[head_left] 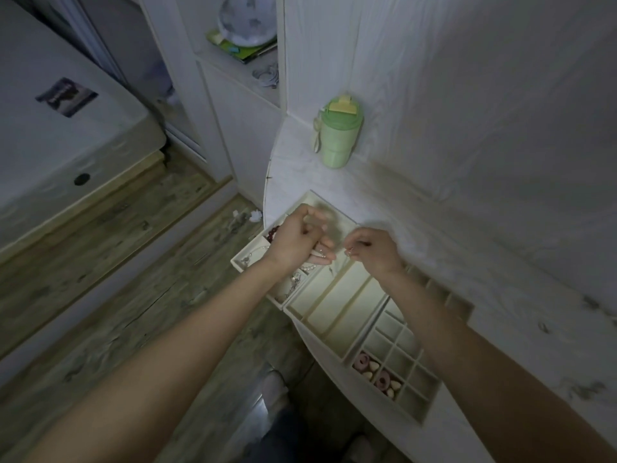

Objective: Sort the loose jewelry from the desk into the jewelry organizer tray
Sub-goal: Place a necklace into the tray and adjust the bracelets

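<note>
Both hands were up over the cream jewelry organizer tray (337, 305), which sat along the curved edge of the white desk (484, 262). The left hand (293, 240) had its fingers curled in, and something pale stuck out from under it toward the right, but it was too blurry for me to say what it was or whether the hand actually gripped it. The right hand (374, 250) had thumb and fingertips pressed together on a tiny silvery piece (348, 251), maybe a ring or earring, honestly too small to call, held just above the tray's long slots. Some stuff was already in the tray: dark red beads (272, 232) in a far-left compartment, a few silvery chains (293, 279) in the sections below the left wrist, and pink rings with little cream heart-shaped bits (375, 375) in the small square grid at the near end. The long middle slots looked bare from what I could see. A green lidded tumbler (337, 135) stood further back on the desk by the wall, well apart from the tray.
</note>
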A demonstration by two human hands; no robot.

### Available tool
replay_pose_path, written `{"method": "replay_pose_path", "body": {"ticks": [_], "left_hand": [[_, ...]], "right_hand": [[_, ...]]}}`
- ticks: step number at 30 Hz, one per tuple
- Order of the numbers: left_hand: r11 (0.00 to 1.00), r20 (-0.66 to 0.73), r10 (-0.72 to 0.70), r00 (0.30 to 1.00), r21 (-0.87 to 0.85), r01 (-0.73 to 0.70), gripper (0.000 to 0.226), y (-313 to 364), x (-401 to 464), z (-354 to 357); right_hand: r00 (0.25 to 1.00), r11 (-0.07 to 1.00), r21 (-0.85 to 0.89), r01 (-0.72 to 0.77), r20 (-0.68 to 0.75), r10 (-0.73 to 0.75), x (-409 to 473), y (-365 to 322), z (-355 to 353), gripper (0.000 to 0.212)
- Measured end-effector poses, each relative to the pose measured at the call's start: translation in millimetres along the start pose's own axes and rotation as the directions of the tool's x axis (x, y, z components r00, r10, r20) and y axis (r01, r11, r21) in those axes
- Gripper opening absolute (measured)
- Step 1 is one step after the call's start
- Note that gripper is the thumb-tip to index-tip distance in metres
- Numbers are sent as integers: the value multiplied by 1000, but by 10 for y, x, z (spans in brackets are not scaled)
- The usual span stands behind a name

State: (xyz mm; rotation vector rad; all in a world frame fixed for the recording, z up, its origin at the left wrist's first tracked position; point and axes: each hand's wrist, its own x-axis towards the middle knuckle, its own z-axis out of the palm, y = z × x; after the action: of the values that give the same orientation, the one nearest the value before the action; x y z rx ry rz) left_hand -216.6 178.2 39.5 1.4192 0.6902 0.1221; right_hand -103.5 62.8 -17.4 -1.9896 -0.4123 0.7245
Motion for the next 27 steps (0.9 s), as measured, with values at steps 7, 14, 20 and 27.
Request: {"method": "replay_pose_path", "body": {"ticks": [7, 14, 20, 27], "left_hand": [[977, 36, -80, 996, 200, 72, 14, -48, 11, 71], [928, 51, -209, 977, 327, 181, 8, -206, -121, 26], [861, -97, -319, 943, 386, 331, 17, -334, -69, 23], [781, -147, -265, 953, 546, 302, 21, -410, -38, 53]], "right_hand": [[997, 994, -79, -81, -19, 80, 100, 79, 4, 30], [998, 942, -328, -68, -35, 60, 204, 75, -2, 42], [999, 875, -482, -51, -31, 41, 271, 49, 10, 32], [999, 735, -678, 17, 40, 14, 296, 90, 49, 30]]}}
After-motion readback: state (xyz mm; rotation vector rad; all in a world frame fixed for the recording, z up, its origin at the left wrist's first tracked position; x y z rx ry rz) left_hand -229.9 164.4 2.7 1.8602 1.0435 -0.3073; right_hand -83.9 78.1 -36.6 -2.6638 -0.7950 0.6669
